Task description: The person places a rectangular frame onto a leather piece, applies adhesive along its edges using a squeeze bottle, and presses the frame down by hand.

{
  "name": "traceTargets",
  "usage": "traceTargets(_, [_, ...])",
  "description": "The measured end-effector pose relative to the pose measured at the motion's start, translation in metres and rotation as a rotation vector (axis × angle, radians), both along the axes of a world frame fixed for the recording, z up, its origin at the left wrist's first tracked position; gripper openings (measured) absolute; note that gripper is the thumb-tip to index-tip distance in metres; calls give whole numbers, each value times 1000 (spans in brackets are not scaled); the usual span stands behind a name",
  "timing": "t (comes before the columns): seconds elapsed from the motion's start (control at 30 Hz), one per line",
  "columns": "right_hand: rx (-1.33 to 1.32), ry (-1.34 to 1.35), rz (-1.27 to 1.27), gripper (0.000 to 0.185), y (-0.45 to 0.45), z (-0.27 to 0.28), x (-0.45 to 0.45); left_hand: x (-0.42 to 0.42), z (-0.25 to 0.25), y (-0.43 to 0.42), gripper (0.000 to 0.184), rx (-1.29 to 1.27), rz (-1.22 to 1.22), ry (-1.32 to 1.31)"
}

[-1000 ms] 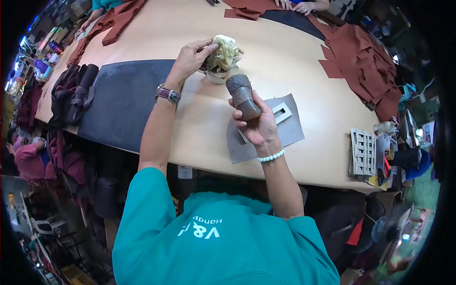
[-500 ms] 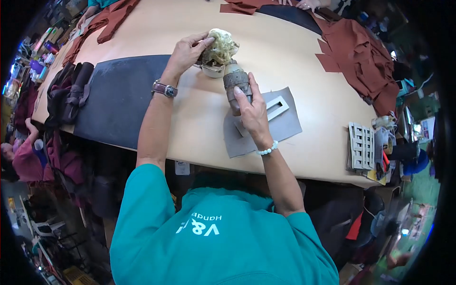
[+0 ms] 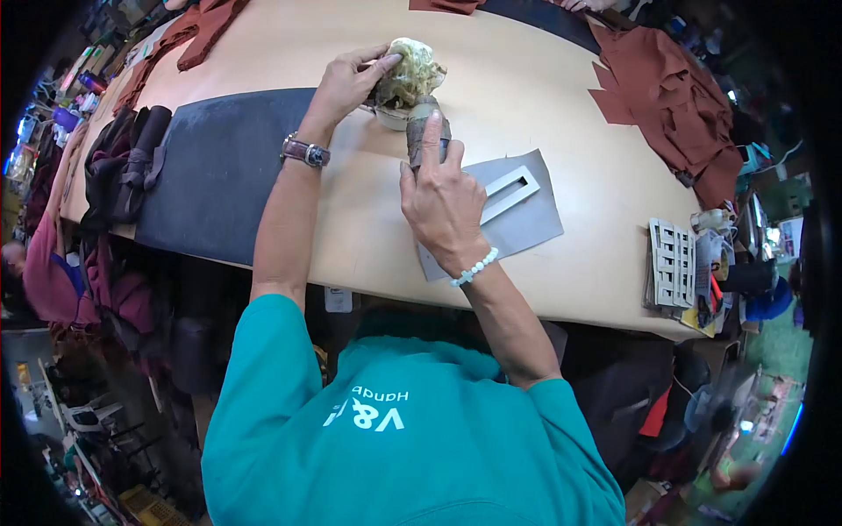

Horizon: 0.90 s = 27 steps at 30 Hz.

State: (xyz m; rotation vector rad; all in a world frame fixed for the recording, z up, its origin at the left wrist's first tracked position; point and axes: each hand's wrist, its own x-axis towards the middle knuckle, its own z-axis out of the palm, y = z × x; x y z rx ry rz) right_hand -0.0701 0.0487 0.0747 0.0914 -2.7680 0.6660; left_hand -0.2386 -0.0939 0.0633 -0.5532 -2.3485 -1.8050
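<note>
Right hand (image 3: 445,200) seemingly snug round bottle (image 3: 417,138)

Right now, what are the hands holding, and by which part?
Left hand: crumpled yellowish wad, by its left edge. Right hand: dark-wrapped bottle, by the near end; grip partly hidden.

Template (image 3: 510,200) on sheet (image 3: 533,219) (table (image 3: 351,237) beneath both), right of the bottle (image 3: 417,138).

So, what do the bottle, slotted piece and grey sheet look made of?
Bottle: unclear beneath a dull brown band resembling tape.
Slotted piece: plastic or stiff board, likely; pale, smooth, crisp-edged.
Grey sheet: possibly leather or imitation; matte, thin, flat.
</note>
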Motion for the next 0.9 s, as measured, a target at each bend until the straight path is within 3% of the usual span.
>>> traceTargets(0.13, [-43, -130, 259, 69, 9, 7, 35, -4, -2, 0, 41, 27, -44, -61])
traceTargets(0.23, [-336, 183, 317, 70, 32, -3, 45, 10, 15, -4, 45, 48, -118, -206])
traceTargets(0.27, [-445, 30, 260, 73, 41, 6, 54, 10, 16, -6, 48, 57, -150, -233])
traceTargets(0.3, [-520, 49, 267, 73, 49, 4, 58, 9, 17, -4, 51, 71, -184, -255])
traceTargets(0.4, [-701, 62, 229, 73, 67, 5, 71, 20, 21, 3, 65, 312, 72, -192])
traceTargets(0.5, [-769, 114, 213, 67, 79, 1, 82, 40, 27, 8, 73, 328, 168, -132])
traceTargets(0.73, [-1051, 26, 144, 51, 89, -5, 74, 61, 5, 8, 85, -102, 185, 105])
traceTargets(0.83, [-1346, -310, 196, 45, 84, 1, 47, 56, -6, 3, 94, -201, 163, 136])
traceTargets(0.9, [-1384, -391, 207, 36, 70, 5, 15, 55, -9, 7, 99, -198, 165, 82])
